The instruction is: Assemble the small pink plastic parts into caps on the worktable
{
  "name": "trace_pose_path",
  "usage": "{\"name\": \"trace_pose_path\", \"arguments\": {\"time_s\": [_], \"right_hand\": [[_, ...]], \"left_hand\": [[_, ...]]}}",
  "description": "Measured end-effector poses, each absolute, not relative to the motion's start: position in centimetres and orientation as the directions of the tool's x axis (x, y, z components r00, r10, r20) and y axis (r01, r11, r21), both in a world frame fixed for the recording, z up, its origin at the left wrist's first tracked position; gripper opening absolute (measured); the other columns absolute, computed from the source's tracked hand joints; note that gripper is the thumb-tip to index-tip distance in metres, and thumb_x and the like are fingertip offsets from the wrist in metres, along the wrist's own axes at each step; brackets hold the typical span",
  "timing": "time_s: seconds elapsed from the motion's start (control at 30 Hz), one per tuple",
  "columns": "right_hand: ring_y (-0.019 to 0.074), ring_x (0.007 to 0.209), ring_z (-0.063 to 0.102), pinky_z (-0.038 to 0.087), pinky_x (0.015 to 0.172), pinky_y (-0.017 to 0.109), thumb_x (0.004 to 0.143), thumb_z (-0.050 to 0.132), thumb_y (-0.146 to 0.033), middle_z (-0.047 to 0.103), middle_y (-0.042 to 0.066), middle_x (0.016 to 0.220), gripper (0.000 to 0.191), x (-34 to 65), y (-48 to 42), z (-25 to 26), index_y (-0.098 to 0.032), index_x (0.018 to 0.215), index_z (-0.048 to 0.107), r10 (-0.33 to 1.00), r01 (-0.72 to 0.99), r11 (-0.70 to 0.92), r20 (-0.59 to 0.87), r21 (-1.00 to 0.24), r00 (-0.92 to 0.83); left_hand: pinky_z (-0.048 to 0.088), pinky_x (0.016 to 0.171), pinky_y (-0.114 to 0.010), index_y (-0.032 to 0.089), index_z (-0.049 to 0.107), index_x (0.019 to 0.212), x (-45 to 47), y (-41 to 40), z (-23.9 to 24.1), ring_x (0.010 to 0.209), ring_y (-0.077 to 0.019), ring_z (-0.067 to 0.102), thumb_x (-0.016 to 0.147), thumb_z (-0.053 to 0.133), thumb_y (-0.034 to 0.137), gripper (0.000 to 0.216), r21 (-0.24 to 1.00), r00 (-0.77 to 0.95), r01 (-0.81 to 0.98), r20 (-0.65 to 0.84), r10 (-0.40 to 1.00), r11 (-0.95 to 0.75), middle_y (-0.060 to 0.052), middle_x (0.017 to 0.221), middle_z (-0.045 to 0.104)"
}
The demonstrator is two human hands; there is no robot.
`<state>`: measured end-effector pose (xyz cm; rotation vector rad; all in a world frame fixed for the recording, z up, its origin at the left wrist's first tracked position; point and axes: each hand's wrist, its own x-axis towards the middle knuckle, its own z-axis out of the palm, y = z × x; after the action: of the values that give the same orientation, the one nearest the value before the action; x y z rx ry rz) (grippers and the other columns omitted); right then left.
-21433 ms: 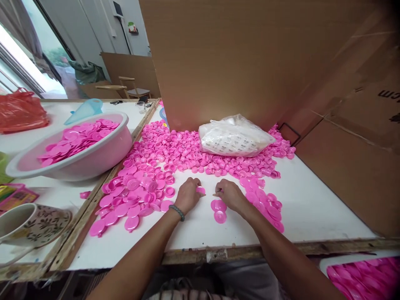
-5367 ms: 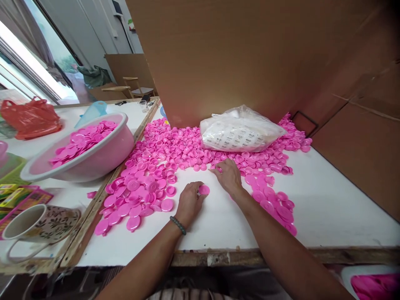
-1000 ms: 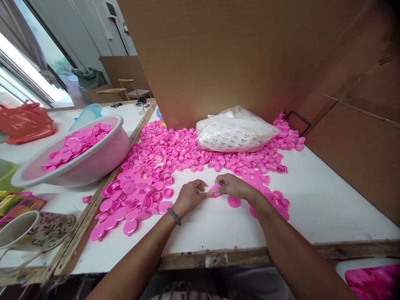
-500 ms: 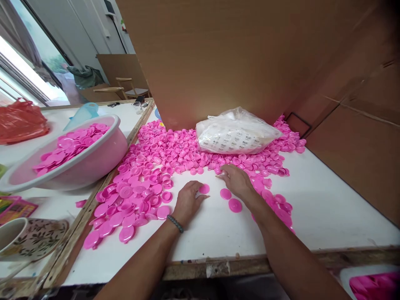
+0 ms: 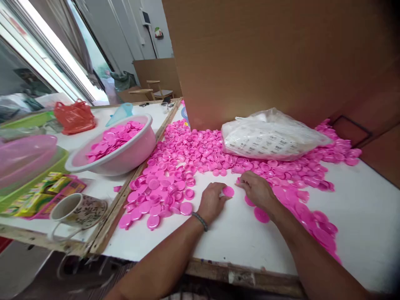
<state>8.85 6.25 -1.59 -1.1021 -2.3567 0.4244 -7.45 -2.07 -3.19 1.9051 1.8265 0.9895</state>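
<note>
My left hand, with a dark beaded bracelet at the wrist, grips a flat pink plastic disc between thumb and fingers. Just to its right, my right hand is closed in a pinch, and a small pink plastic piece shows at its fingertips; most of that piece is hidden. Below the right hand a loose pink disc lies on the white tabletop. Small pink cups are heaped beyond both hands. Larger pink lids spread out on the left, and pink discs on the right.
A plastic bag of white printed packets rests on the heap before a tall cardboard sheet. Leftward, across a wooden edge strip, stand a pink basin of discs, a patterned mug and a red bag.
My right hand has drawn back from the heap towards my left hand, with a small pink piece at its fingertips. My left hand now grips the disc. The view has swung left.
</note>
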Motion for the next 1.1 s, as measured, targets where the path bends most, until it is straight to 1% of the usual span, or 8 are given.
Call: {"name": "trace_pose_path", "arguments": {"time_s": [0.2,0.43,0.6,0.8,0.87,0.93,1.03,1.1], "right_hand": [[0.0136,0.069,0.051,0.036,0.060,0.024,0.086,0.047,-0.023,0.058,0.002,0.074,0.018,8.2,4.6,-1.3,-0.017,0.070,0.054,0.718,0.517,0.676,0.313,-0.525,-0.622],[0.0146,0.068,0.046,0.032,0.060,0.025,0.081,0.041,-0.005,0.057,0.003,0.066,0.023,6.7,3.8,-1.4,-0.016,0.067,0.055,0.617,0.548,0.784,0.279,-0.291,-0.735],[0.0162,0.069,0.045,0.030,0.065,0.028,0.078,0.039,0.000,0.058,0.005,0.071,0.025,6.1,3.1,-0.6,-0.016,0.077,0.059,0.578,0.564,0.815,0.238,-0.130,-0.780],[0.0187,0.073,0.047,0.029,0.067,0.031,0.076,0.039,0.000,0.059,0.008,0.074,0.025,5.3,2.9,0.5,-0.014,0.081,0.059,0.560,0.555,0.828,0.152,-0.080,-0.814],[0.0181,0.073,0.048,0.030,0.067,0.030,0.074,0.041,0.000,0.059,0.007,0.073,0.024,5.5,3.2,0.3,-0.015,0.077,0.059,0.579,0.563,0.815,0.154,-0.140,-0.800],[0.0168,0.071,0.050,0.032,0.065,0.028,0.076,0.043,-0.004,0.059,0.005,0.070,0.020,5.9,3.4,-0.1,-0.016,0.072,0.059,0.649,0.592,0.752,0.168,-0.290,-0.742],[0.0137,0.065,0.052,0.034,0.057,0.024,0.081,0.045,-0.019,0.059,0.001,0.067,0.016,6.6,3.5,-0.8,-0.017,0.071,0.058,0.806,0.572,0.497,0.103,-0.653,-0.583],[0.0124,0.061,0.053,0.036,0.053,0.022,0.082,0.045,-0.026,0.060,0.000,0.068,0.016,7.0,3.4,-1.1,-0.018,0.078,0.059,0.860,0.503,0.287,-0.011,-0.816,-0.509]], "left_hand": [[0.043,0.063,-0.024,0.021,0.055,0.103,-8.0,-1.9,-3.3,0.069,-0.0125,0.054,0.073,0.064,0.023,0.032,0.752,-0.140,0.659,0.144,0.980,-0.016,-0.001,0.089,0.062],[0.043,0.063,-0.023,0.021,0.052,0.103,-7.9,-1.9,-3.0,0.070,-0.0123,0.055,0.073,0.063,0.023,0.032,0.767,-0.138,0.641,0.139,0.981,-0.018,-0.001,0.089,0.063],[0.043,0.063,-0.024,0.020,0.052,0.100,-7.9,-1.9,-2.9,0.070,-0.0130,0.056,0.071,0.064,0.019,0.032,0.768,-0.150,0.640,0.125,0.981,0.000,-0.002,0.089,0.064],[0.043,0.064,-0.024,0.021,0.052,0.101,-7.8,-2.1,-2.9,0.071,-0.0137,0.056,0.070,0.058,0.010,0.034,0.756,-0.146,0.655,0.123,0.982,0.002,0.000,0.083,0.063],[0.043,0.064,-0.024,0.021,0.053,0.101,-7.7,-2.1,-2.8,0.070,-0.0134,0.056,0.070,0.060,0.014,0.032,0.768,-0.152,0.641,0.127,0.980,0.000,-0.001,0.083,0.063],[0.044,0.064,-0.024,0.020,0.054,0.101,-7.7,-2.2,-2.5,0.071,-0.0130,0.055,0.071,0.063,0.021,0.032,0.799,-0.157,0.601,0.130,0.979,-0.010,-0.001,0.087,0.063],[0.044,0.065,-0.022,0.019,0.056,0.099,-7.8,-2.4,-2.0,0.076,-0.0131,0.056,0.070,0.066,0.029,0.032,0.874,-0.150,0.485,0.116,0.982,-0.029,-0.002,0.090,0.063],[0.043,0.062,-0.021,0.017,0.058,0.093,-8.0,-2.4,-1.7,0.072,-0.0120,0.057,0.069,0.066,0.033,0.029,0.933,-0.134,0.360,0.077,0.988,-0.024,-0.002,0.082,0.063]]}}
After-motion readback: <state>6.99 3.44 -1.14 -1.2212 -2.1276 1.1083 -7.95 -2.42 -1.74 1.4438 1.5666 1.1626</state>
